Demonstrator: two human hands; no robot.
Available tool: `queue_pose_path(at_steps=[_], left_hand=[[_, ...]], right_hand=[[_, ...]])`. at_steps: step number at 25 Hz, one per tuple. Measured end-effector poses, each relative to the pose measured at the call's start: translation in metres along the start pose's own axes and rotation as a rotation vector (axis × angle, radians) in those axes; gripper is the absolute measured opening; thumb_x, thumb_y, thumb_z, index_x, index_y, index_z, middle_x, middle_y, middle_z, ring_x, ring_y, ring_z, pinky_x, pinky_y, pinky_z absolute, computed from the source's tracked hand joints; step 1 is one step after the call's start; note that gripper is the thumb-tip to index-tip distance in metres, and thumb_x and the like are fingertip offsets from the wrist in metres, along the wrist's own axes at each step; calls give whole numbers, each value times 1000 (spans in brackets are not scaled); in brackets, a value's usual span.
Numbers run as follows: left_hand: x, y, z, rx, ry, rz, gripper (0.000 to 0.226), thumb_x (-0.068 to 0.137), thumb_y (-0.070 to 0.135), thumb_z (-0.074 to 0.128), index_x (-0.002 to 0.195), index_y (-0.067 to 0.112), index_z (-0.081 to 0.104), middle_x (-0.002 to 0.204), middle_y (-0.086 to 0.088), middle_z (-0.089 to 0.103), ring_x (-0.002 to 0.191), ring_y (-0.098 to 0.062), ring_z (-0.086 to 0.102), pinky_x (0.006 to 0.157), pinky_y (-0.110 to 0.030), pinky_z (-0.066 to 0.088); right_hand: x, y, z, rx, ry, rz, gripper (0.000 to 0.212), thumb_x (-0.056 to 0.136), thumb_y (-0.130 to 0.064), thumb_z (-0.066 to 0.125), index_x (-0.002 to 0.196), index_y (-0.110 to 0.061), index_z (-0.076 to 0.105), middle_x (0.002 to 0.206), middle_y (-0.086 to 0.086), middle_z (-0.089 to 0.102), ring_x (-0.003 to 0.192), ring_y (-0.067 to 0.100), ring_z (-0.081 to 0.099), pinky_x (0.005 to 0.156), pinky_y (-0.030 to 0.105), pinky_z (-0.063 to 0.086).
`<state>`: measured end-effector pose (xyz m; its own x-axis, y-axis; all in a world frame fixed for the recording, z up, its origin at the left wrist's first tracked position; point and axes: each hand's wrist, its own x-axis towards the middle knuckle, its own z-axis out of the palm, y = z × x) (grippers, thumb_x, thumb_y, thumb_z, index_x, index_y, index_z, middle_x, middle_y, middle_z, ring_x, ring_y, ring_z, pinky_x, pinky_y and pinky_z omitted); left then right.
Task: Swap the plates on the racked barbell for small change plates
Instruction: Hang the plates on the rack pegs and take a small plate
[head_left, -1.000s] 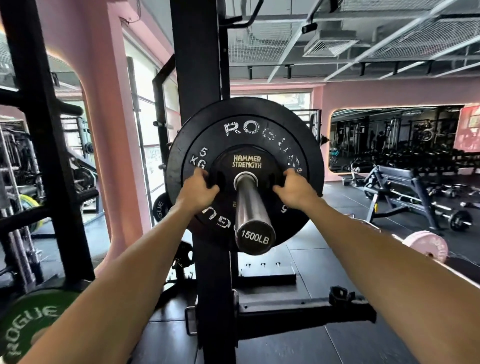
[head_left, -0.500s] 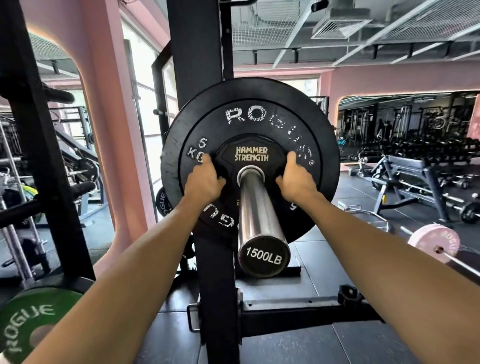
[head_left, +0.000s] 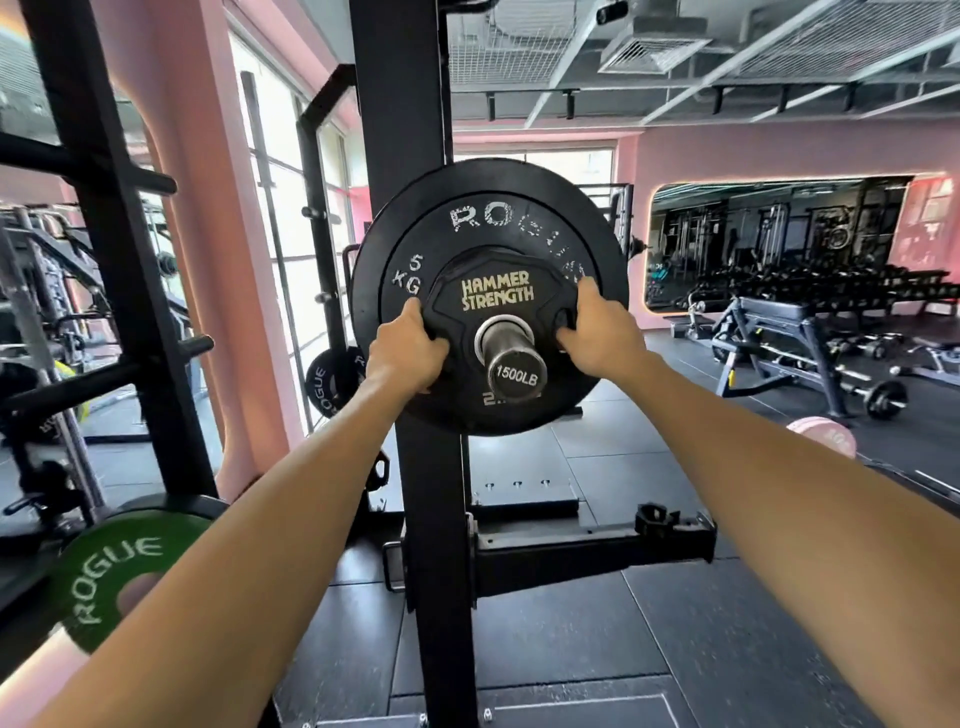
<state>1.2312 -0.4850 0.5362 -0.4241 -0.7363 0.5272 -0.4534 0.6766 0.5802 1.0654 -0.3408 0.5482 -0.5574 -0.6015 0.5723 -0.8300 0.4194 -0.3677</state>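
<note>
A racked barbell points its steel sleeve (head_left: 511, 358) at me, its end cap reading 1500LB. On the sleeve sits a large black 5 kg Rogue plate (head_left: 483, 208). In front of it is a small black Hammer Strength plate (head_left: 496, 293), out near the sleeve's end. My left hand (head_left: 408, 351) grips that small plate's left edge. My right hand (head_left: 597, 332) grips its right edge, fingers hooked into a grip hole.
The black rack upright (head_left: 400, 104) rises just behind the plates. A barbell collar (head_left: 655, 518) lies on the rack's base beam. A green Rogue plate (head_left: 111, 569) sits lower left, and a small black plate (head_left: 324, 382) behind the upright. Benches and a pink plate (head_left: 823, 435) are right.
Both hands have pulled the small Hammer Strength plate along the sleeve toward me, away from the 5 kg plate; less bare sleeve shows in front of it.
</note>
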Motion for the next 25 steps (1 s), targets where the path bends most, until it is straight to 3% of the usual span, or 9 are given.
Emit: queue_pose_path(at_steps=[5,9,16,21,25], left_hand=[[-63,19,-30,70,58,64,28,88,20,53,111,7,46,100,-21,64,91,-44,60,81,-47,52],[-103,38,-55,114,67,102,25,90,15,51,112,5,45,98,-22,64,89,-43,62,80,-49,53],[-151,54,-110,141,121,66,29,87,17,52,116,10,49,101,-17,65,91,-39,63,83,-48,54],[-182,40,-166,204,148,45,28,89,18,53,116,9,49,100,-12,64,90,-35,60,75,-41,49],[-197,-2,-225,229,187,28,29,89,20,53,115,9,50,103,-15,65,96,-38,62,82,-45,51]], right_hand=[[-59,-15,-43,-4,-27,-5,46,93,-23,54,133,-8,34,104,18,62,97,41,60,74,37,42],[-96,-22,-71,20,-51,-8,35,92,-17,52,122,-6,38,89,12,55,90,39,60,70,37,43],[-136,-51,-113,48,-61,-90,33,92,-19,52,120,-7,38,84,8,52,76,31,54,67,35,43],[-164,-97,-121,91,-93,-142,32,93,-22,53,118,-8,38,90,8,54,84,32,57,68,36,41],[-185,-165,-114,96,-113,-179,41,93,-23,52,127,-7,36,110,14,59,98,36,58,78,41,47]])
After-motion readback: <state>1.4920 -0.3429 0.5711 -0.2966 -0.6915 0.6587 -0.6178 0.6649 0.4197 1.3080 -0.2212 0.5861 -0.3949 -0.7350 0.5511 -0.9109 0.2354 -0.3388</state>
